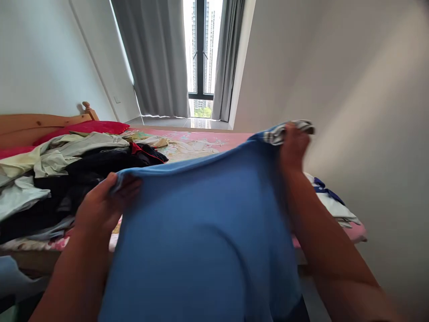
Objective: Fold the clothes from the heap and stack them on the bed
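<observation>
Blue garment (194,201): it is hanging stretched between the two hands, in front of the bed (231,137), its top edge sloping up toward the right.
Left hand (103,201): it is pinching one upper corner, thumb this side, fingers curling behind the fabric.
Right hand (293,147): it is closing around the other, higher corner, gripping a striped cloth (276,135) there; whether that belongs to the garment, I cannot tell.
Clothes pile (94,165): it is lying rumpled on the bed's left side.
White-and-navy clothes (330,201): they are resting at the bed's right end, beyond the right forearm.
</observation>
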The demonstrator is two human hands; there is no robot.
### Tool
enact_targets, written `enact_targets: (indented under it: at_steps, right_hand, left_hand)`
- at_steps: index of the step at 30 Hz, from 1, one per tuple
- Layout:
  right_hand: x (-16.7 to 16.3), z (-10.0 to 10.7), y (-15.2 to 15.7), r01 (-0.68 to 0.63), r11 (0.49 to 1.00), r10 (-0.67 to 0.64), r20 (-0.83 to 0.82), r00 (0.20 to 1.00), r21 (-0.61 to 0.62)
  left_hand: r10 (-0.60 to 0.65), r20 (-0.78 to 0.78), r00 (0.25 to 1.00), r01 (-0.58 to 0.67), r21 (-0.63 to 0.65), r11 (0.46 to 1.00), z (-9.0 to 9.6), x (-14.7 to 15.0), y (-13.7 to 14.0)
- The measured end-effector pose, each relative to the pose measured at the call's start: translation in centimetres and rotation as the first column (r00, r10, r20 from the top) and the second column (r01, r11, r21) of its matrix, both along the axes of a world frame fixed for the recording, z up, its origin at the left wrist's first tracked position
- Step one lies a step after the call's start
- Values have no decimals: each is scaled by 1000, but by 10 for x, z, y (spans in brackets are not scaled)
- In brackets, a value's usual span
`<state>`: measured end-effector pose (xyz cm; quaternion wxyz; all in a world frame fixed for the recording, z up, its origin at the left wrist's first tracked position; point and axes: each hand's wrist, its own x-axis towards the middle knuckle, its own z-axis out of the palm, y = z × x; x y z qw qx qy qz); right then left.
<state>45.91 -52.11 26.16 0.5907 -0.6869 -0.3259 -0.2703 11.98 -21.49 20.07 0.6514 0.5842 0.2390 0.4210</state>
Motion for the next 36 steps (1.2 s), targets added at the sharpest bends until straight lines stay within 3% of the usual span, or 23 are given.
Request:
enact_targets:
  at_steps: [2, 4, 7, 11, 14, 16, 18, 20, 23, 26, 28, 30, 36]
  right_hand:
    - [23, -12, 37, 89, 994, -84, -76, 994, 63]
    - [40, -33, 57, 76, 994, -63, -148, 987, 84]
    - [40, -81, 49, 44, 997, -28, -227, 974, 67]
    - [-15, -180, -11, 22, 990, -68, -322, 944, -142]
    - [-73, -265, -66, 37, 966, -179, -555, 813, -257]
    - [-108, -310, -95, 77, 946, -278, -666, 692, -315]
    - [-134, -338, -112, 85, 923, -343, -704, 622, -375]
    - [-152, -349, -114, 52, 918, -351, -743, 570, -394]
    - [-164, -344, -101, 24, 944, -295, -812, 504, -328]
    - [-166, -331, -86, 12, 972, -216, -867, 449, -236]
    - [-166, -325, -82, -18, 983, -161, -900, 405, -184]
    - [-167, -323, -83, -23, 990, -122, -925, 361, -139]
    - [-168, -334, -91, -12, 995, -92, -947, 308, -101]
  left_hand:
    - [-82, -22, 996, 81, -26, 996, 4, 33, 12]
    - [-111, -56, 992, 111, -9, 994, -4, 60, 27]
    - [-37, -170, 985, 40, 19, 999, -43, 72, 50]
    - [76, -471, 879, -38, 90, 995, -134, 33, 60]
    - [85, -657, 749, 12, 142, 990, -195, -21, 48]
    - [85, -705, 704, 19, 139, 990, -221, -54, 35]
    - [72, -735, 674, 1, 98, 995, -234, -77, 19]
    - [36, -763, 645, -22, 28, 999, -240, -87, 5]
    - [-98, -769, 632, -7, -133, 991, -241, -82, -13]
    - [-294, -655, 696, 2, -408, 913, -240, -65, -24]
    - [-301, -576, 760, -43, -506, 862, -240, -55, -29]
    - [-228, -559, 797, -108, -504, 857, -242, -50, -34]
    - [-31, -524, 851, -162, -319, 934, -244, -57, -43]
